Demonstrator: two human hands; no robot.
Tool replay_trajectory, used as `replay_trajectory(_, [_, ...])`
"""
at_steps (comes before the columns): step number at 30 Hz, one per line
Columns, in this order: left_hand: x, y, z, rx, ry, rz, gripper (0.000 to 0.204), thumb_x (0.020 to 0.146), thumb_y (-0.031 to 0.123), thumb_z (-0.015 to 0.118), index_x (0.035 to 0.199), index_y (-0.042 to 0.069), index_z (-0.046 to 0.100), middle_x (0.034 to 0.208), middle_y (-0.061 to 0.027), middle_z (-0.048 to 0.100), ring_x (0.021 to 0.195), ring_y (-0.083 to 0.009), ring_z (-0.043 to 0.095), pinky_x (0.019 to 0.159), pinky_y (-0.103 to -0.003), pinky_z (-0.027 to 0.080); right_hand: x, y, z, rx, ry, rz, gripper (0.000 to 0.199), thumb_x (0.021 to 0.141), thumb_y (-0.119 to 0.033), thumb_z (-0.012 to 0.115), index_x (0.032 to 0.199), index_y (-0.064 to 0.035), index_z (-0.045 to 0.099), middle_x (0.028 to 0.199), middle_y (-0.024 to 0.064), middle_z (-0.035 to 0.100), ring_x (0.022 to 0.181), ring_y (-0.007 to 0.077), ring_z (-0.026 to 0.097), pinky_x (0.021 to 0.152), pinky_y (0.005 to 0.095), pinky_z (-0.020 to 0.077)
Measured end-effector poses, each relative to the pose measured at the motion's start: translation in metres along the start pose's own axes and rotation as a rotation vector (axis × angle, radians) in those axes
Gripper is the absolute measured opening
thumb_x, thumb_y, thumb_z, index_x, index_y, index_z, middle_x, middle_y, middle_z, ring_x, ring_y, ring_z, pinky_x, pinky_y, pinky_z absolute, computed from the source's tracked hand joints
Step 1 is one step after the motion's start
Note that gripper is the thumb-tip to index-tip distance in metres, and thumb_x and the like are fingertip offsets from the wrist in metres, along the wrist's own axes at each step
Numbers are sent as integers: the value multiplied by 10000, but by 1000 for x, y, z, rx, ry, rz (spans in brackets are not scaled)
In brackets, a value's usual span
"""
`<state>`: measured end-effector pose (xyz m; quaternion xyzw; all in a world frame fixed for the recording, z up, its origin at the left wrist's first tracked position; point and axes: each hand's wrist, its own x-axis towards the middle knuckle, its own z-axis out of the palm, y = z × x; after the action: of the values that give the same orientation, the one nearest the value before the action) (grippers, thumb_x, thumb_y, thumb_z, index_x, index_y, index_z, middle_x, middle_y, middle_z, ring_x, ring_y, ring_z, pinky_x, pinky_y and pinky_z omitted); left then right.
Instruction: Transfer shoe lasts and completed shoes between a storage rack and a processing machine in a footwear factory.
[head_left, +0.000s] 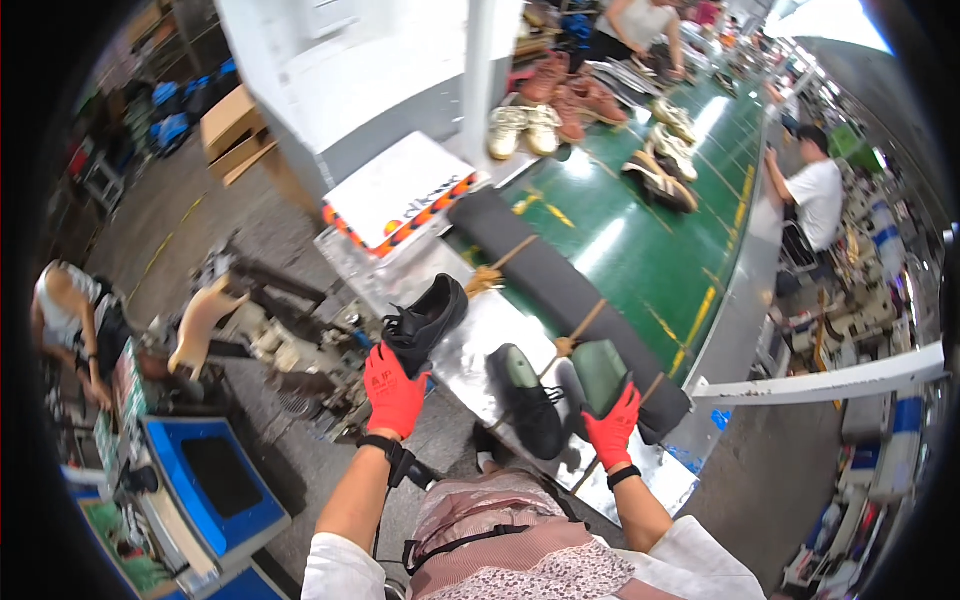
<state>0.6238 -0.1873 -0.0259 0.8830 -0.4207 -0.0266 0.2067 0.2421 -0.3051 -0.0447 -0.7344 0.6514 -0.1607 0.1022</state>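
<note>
Red-gloved, the left hand is gripping a black shoe by its heel, holding it up over the near-left edge of the metal table. The right hand is closing around a dark green shoe last — near the table's front edge, just beside a second black shoe lying there.

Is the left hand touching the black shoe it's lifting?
Touching. The head view shows the left hand in its red glove gripping the heel end of the black shoe, held up off the metal table.
</note>
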Motion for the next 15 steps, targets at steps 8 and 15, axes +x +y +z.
replay_trajectory(8, [-3, 13, 40, 82, -198, 2, 865, 792, 259, 751, 1483, 0, 300, 1466, -309, 357, 1342, -447, 377, 1095, -511, 346, -24, -62, 23, 364, -95, -340, 992, 719, -430, 816, 1467, 27, 352, 1443, 294, 395, 1361, 458, 359, 1142, 528, 276])
replay_trajectory(15, [-84, 2, 21, -245, -125, -139, 843, 792, 328, 774, 1445, -23, 373, 1435, -314, 406, 1311, -458, 417, 1102, -491, 355, 12, -108, 36, 714, -459, -6, 708, 719, -198, 798, 1347, -25, 520, 1230, 215, 634, 1159, 331, 615, 974, 389, 485])
